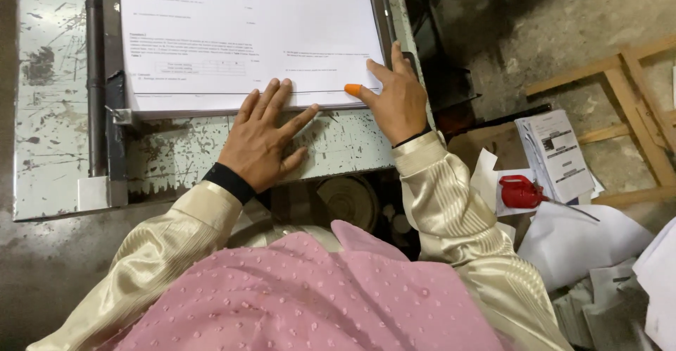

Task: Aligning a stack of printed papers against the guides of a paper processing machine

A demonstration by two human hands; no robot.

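A thick stack of printed white paper (253,34) lies on a worn, paint-chipped metal machine table (197,150). My left hand (264,136) lies flat with fingers spread against the stack's near edge, fingertips on the paper. My right hand (394,97) presses on the stack's near right corner, fingers apart. An orange rubber cap (352,90) covers its thumb tip. Neither hand holds anything. I wear cream satin sleeves and a pink dotted cloth.
A metal rod (95,69) and side guide (116,115) run along the stack's left edge. On the floor at right lie red-handled scissors (521,191), loose printed sheets (560,154), crumpled paper (584,242) and a wooden frame (634,104).
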